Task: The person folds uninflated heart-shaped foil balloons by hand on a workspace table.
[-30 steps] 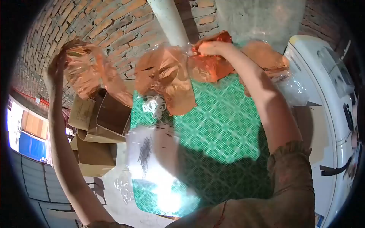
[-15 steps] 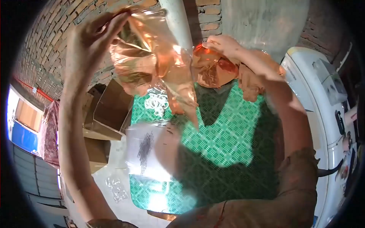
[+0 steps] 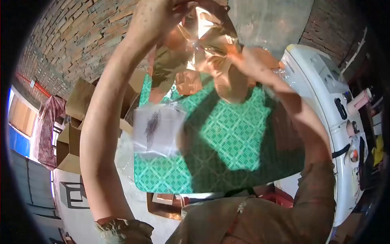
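Note:
Above the far side of the table, my left hand [image 3: 172, 12] grips a creased, shiny rose-gold foil sheet [image 3: 206, 26], its fingers partly cut off by the top edge. The sheet hangs limp and may be a flat foil balloon. My right hand [image 3: 248, 63] is pinched on its right side, slightly blurred. Below, more rose-gold foil [image 3: 189, 82] lies on the green checked tablecloth [image 3: 231, 138]. A clear plastic packet [image 3: 160, 130] with a dark printed patch rests on the left of the table.
Open cardboard boxes [image 3: 68, 144] stand left of the table. On the right is a white appliance [image 3: 310, 67] with a pink object [image 3: 360, 99] and small items on it. A brick wall [image 3: 93, 40] rises behind. Another box [image 3: 164, 209] sits under the near table edge.
My left hand has moved right and up, bringing the foil closer to my right hand. My right hand has moved slightly right and down. The view has shifted.

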The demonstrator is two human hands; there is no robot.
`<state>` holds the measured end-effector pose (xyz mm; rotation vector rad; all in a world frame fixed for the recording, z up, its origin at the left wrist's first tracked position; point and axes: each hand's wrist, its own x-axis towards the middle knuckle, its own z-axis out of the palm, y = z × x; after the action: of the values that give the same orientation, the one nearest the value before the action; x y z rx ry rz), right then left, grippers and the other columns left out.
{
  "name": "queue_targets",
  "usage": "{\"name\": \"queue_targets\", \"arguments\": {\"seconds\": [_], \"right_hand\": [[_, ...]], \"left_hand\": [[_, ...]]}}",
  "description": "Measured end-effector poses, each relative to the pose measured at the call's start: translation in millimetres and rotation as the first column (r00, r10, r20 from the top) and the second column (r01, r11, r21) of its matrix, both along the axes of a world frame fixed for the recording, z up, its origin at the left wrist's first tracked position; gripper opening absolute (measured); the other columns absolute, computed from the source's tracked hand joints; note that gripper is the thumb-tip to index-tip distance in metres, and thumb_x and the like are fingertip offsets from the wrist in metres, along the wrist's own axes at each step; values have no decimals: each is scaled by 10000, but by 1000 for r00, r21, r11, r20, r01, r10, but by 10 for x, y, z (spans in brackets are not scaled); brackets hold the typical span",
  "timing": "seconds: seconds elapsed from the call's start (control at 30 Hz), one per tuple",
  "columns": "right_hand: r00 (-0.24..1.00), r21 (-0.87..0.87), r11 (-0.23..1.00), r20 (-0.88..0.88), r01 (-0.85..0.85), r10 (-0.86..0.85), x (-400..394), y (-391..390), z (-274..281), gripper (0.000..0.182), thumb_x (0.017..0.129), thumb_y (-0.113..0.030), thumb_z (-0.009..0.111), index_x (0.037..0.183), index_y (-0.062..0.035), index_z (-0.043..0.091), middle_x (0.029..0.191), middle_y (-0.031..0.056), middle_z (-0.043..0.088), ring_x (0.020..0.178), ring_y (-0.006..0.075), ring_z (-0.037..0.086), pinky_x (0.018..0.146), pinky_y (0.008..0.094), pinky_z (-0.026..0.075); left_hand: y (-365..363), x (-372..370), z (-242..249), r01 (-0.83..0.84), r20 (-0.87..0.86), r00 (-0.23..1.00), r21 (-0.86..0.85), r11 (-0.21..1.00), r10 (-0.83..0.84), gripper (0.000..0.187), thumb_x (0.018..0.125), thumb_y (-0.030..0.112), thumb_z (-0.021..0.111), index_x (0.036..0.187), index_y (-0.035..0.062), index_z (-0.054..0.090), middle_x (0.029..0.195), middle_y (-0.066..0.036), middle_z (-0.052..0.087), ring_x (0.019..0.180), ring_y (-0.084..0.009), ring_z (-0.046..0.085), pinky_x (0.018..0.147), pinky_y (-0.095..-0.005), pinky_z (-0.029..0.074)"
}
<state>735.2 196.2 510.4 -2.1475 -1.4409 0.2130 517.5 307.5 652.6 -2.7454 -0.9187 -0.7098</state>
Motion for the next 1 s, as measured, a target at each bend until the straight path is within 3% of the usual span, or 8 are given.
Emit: {"name": "queue_targets", "arguments": {"seconds": [0.07, 0.13, 0.27, 0.37, 0.43, 0.47, 0.87, 1.0], "right_hand": [[927, 358, 918, 375, -173, 28, 781, 277, -516, 248, 1035, -250, 640, 1192, -71, 711, 910, 146, 743, 806, 306, 718, 783, 437, 564], [959, 319, 924, 247, -213, 136, 721, 11, -492, 224, 1014, -218, 630, 1162, -79, 723, 950, 165, 710, 912, 368, 697, 821, 446, 543], [864, 319, 828, 373, -462, 339, 754, -608, -902, 218, 1002, -217, 600, 1061, -66, 745, 887, 168, 652, 868, 381, 660, 773, 458, 516], [942, 74, 958, -175, -277, 286, 394, -1159, -1030, 215, 971, -61, 554, 1041, -28, 755, 961, 128, 675, 975, 343, 671, 827, 376, 539], [766, 188, 779, 418, -598, 488, 458, -1338, -1411, 196, 1008, -177, 603, 877, -54, 680, 890, 118, 662, 832, 358, 658, 720, 460, 531], [815, 130, 834, 337, -536, 471, 436, -1413, -1578, 161, 981, -171, 616, 884, -60, 680, 895, 108, 658, 834, 346, 663, 710, 452, 536], [572, -357, 657, 324, -664, 754, 443, -1507, -1652, 213, 869, -162, 672, 1061, -77, 703, 945, 111, 630, 832, 297, 694, 696, 444, 575], [628, -508, 830, 574, -231, 525, 721, -655, -1441, 362, 904, -217, 686, 1238, -79, 667, 1148, 207, 678, 1138, 376, 676, 852, 514, 569]], "left_hand": [[-102, -119, -113, 78, -7, 997, 137, 988, -78, 254, 1003, 248, 752, 1191, 79, 767, 945, -132, 756, 825, -265, 701, 810, -324, 547], [-188, -460, -443, 296, 189, 905, 362, 884, -381, 212, 987, 254, 763, 1040, 50, 786, 744, -141, 681, 617, -245, 610, 605, -393, 496], [-915, -1185, -1155, 544, -67, 832, 295, 785, -551, 121, 891, 163, 778, 947, 59, 750, 754, -86, 655, 615, -205, 628, 532, -353, 488], [-1517, -1458, -1907, 582, -155, 813, 176, 794, -561, 146, 846, 143, 768, 967, 70, 735, 764, -48, 626, 604, -167, 605, 505, -326, 480], [-1786, -1553, -2373, 591, -170, 803, 104, 800, -571, 178, 816, 130, 762, 981, 77, 724, 771, -23, 606, 597, -142, 590, 488, -308, 474], [-1882, -1585, -2597, 596, -169, 797, 73, 799, -579, 196, 800, 123, 759, 988, 81, 719, 774, -10, 597, 593, -129, 582, 479, -299, 471], [-2002, -1368, -2892, 638, 136, 766, -279, 717, -629, 494, 840, 523, 838, 851, 43, 722, 900, -104, 706, 841, -282, 728, 606, -400, 582], [-1452, -1086, -2867, 548, 12, 822, -285, 786, -569, 376, 874, 355, 830, 1029, 20, 753, 1028, -138, 715, 989, -350, 701, 771, -426, 602]]}}
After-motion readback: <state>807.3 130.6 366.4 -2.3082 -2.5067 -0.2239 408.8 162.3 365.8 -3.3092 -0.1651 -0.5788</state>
